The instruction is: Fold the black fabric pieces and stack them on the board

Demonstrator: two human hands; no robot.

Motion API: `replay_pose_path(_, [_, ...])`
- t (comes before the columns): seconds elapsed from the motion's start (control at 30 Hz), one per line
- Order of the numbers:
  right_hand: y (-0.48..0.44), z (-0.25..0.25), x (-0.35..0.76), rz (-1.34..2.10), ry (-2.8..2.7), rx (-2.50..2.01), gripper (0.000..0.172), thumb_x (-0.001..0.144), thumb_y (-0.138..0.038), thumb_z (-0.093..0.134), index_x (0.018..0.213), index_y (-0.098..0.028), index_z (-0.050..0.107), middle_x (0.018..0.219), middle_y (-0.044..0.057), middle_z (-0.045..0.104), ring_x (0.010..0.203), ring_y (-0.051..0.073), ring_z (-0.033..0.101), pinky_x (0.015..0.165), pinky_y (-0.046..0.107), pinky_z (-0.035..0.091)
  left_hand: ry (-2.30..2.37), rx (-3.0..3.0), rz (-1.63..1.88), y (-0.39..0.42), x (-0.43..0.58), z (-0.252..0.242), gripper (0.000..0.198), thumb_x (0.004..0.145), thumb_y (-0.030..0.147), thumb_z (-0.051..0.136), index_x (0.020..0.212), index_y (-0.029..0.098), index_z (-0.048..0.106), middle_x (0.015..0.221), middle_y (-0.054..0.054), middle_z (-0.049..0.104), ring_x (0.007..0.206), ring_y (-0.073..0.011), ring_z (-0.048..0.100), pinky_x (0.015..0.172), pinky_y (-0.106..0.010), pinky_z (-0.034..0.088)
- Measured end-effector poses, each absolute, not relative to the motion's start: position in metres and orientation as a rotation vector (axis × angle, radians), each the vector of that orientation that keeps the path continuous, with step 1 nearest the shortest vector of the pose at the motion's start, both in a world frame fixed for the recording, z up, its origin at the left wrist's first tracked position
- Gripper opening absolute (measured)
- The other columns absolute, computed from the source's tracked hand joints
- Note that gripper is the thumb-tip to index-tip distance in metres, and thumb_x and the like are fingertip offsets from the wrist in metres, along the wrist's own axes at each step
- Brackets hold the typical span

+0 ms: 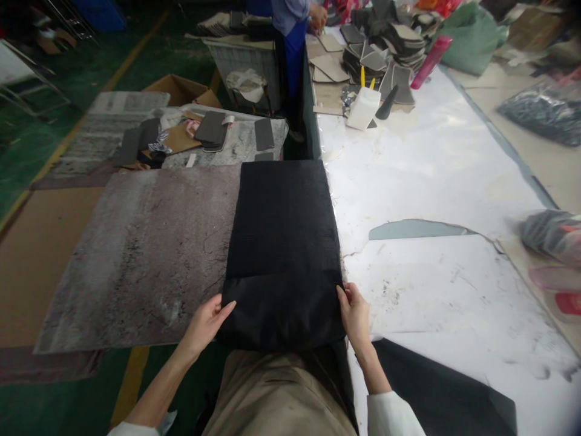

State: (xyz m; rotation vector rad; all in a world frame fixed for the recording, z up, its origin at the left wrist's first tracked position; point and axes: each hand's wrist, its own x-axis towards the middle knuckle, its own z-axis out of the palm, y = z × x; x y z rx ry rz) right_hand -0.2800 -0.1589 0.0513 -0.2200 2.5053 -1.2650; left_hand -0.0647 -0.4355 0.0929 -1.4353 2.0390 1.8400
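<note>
A long black sheet of fabric-like material [284, 221] lies in front of me, its near end folded over or overlapped by a flap. My left hand [205, 322] pinches the left edge near the close corner, thumb on top. On the opposite edge my right hand [354, 310] grips the same sheet between thumb and fingers. The sheet spans a mottled grey-brown board [158, 242] on the left and meets the edge of the white-covered table [436, 163] on the right. Another black piece [445, 387] lies on the table by my right forearm.
Stacks of dark cut pieces [403, 45] stand at the table's far end near a white container [364, 109] with yellow-handled tools. A person in blue [293, 36] stands beyond. A cardboard box [181, 91] and a grey bin [245, 66] are at the far left.
</note>
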Motion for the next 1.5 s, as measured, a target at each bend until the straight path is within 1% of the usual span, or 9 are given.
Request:
replay_pose_path(0.2, [-0.154, 0.063, -0.277, -1.282, 2.445, -0.163, 0.042, 0.089, -0.062, 0.049, 0.090, -0.020, 0.057, 0.063, -0.001, 0.058, 0.054, 0.014, 0.046, 0.052, 0.024, 0.036, 2.083, -1.459, 1.758, -0.424, -0.057, 0.093, 0.040, 0.081, 0.060, 0.058, 0.081, 0.022, 0.048, 0.048, 0.008, 0.047, 0.032, -0.0106, 0.045, 0.030, -0.018, 0.030])
replay_pose_path(0.33, [-0.147, 0.080, -0.271, -1.287, 2.394, -0.107, 0.040, 0.088, -0.061, 0.052, 0.084, -0.022, 0.054, 0.054, -0.007, 0.045, 0.049, 0.012, 0.033, 0.047, 0.024, 0.027, 1.960, -1.492, 1.844, -0.424, -0.052, 0.107, 0.039, 0.082, 0.058, 0.060, 0.088, 0.020, 0.052, 0.051, 0.009, 0.046, 0.030, -0.0071, 0.040, 0.027, -0.015, 0.028])
replay_pose_path(0.43, [-0.146, 0.085, -0.271, -1.283, 2.379, -0.082, 0.038, 0.087, -0.060, 0.053, 0.084, -0.022, 0.053, 0.051, -0.008, 0.039, 0.049, 0.011, 0.030, 0.047, 0.024, 0.024, 1.849, -1.468, 1.947, -0.431, -0.055, 0.113, 0.040, 0.082, 0.057, 0.061, 0.097, 0.020, 0.056, 0.057, 0.007, 0.051, 0.032, -0.0048, 0.036, 0.028, -0.014, 0.027])
replay_pose_path(0.53, [-0.155, 0.079, -0.277, -1.269, 2.415, -0.078, 0.040, 0.086, -0.062, 0.053, 0.084, -0.022, 0.053, 0.052, -0.008, 0.041, 0.049, 0.012, 0.033, 0.049, 0.024, 0.028, 1.849, -1.489, 1.951, -0.441, -0.066, 0.108, 0.042, 0.080, 0.059, 0.063, 0.092, 0.019, 0.056, 0.058, 0.006, 0.054, 0.034, -0.0049, 0.037, 0.030, -0.015, 0.026])
replay_pose_path(0.7, [-0.173, 0.064, -0.289, -1.254, 2.534, -0.153, 0.042, 0.088, -0.063, 0.050, 0.084, -0.022, 0.053, 0.067, -0.001, 0.059, 0.058, 0.016, 0.049, 0.059, 0.027, 0.037, 2.101, -1.449, 1.790, -0.453, -0.083, 0.083, 0.043, 0.081, 0.061, 0.060, 0.080, 0.019, 0.053, 0.053, 0.006, 0.053, 0.035, -0.0074, 0.040, 0.032, -0.017, 0.028])
replay_pose_path(0.8, [-0.176, 0.061, -0.291, -1.207, 2.580, -0.181, 0.042, 0.089, -0.063, 0.047, 0.083, -0.022, 0.053, 0.067, -0.001, 0.059, 0.057, 0.016, 0.050, 0.059, 0.028, 0.037, 2.160, -1.425, 1.763, -0.456, -0.084, 0.072, 0.041, 0.083, 0.060, 0.058, 0.079, 0.019, 0.052, 0.053, 0.007, 0.052, 0.036, -0.0077, 0.041, 0.032, -0.017, 0.027])
replay_pose_path(1.17, [-0.176, 0.057, -0.294, -1.049, 2.669, -0.224, 0.046, 0.088, -0.067, 0.044, 0.082, -0.023, 0.053, 0.068, 0.000, 0.061, 0.057, 0.017, 0.054, 0.058, 0.027, 0.036, 2.231, -1.466, 1.706, -0.460, -0.082, 0.061, 0.041, 0.082, 0.059, 0.057, 0.076, 0.020, 0.049, 0.055, 0.006, 0.050, 0.040, -0.0096, 0.046, 0.029, -0.017, 0.036])
replay_pose_path(1.33, [-0.177, 0.057, -0.294, -1.015, 2.669, -0.209, 0.046, 0.087, -0.069, 0.043, 0.083, -0.024, 0.053, 0.070, 0.001, 0.062, 0.057, 0.019, 0.055, 0.058, 0.028, 0.035, 2.264, -1.464, 1.716, -0.466, -0.087, 0.064, 0.041, 0.083, 0.058, 0.056, 0.075, 0.019, 0.053, 0.053, 0.006, 0.050, 0.037, -0.0082, 0.044, 0.031, -0.017, 0.036])
replay_pose_path(1.5, [-0.176, 0.055, -0.293, -0.996, 2.684, -0.213, 0.044, 0.087, -0.068, 0.044, 0.085, -0.025, 0.053, 0.073, 0.001, 0.064, 0.060, 0.020, 0.056, 0.058, 0.028, 0.036, 2.341, -1.522, 1.711, -0.475, -0.101, 0.067, 0.039, 0.084, 0.057, 0.056, 0.080, 0.018, 0.057, 0.057, 0.004, 0.055, 0.042, -0.0084, 0.047, 0.034, -0.016, 0.037])
